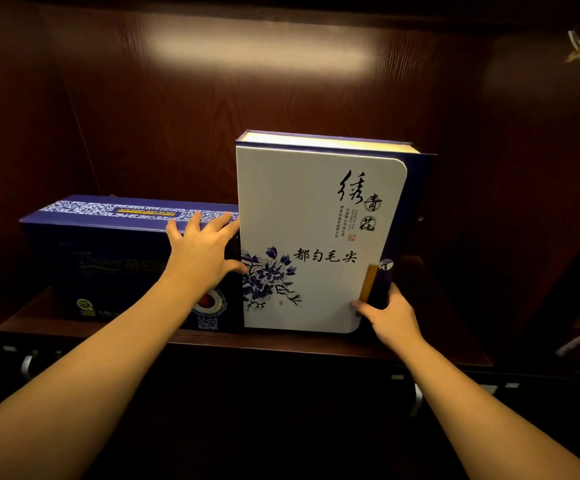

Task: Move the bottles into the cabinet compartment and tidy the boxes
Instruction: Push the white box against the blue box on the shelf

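A: Starting at the left. Dark blue box (108, 265) lies on its long side on the wooden shelf (212, 341) of the cabinet compartment (281, 81); patterned blue-and-white band along its top face.

B: Left hand?

A: Left hand (201, 252) is spread wide, fingers splayed, palm against the blue box's right end. The fingertips (228, 220) reach the left edge of the white box (316, 237); the thumb touches that edge lower down.

B: And the white box itself?

A: Upright on the same shelf, right against the blue box, taller than it. White front with blue flower print and black characters, dark blue spine and edges. It looks slightly tilted, though the wide lens may account for that.

B: Right hand?

A: Right hand (390, 317) grips the lower right corner of the white box, thumb on the front face, fingers wrapped behind.

B: Any bottles?

A: Far right edge, dim shapes outside the compartment; cannot tell what they are.
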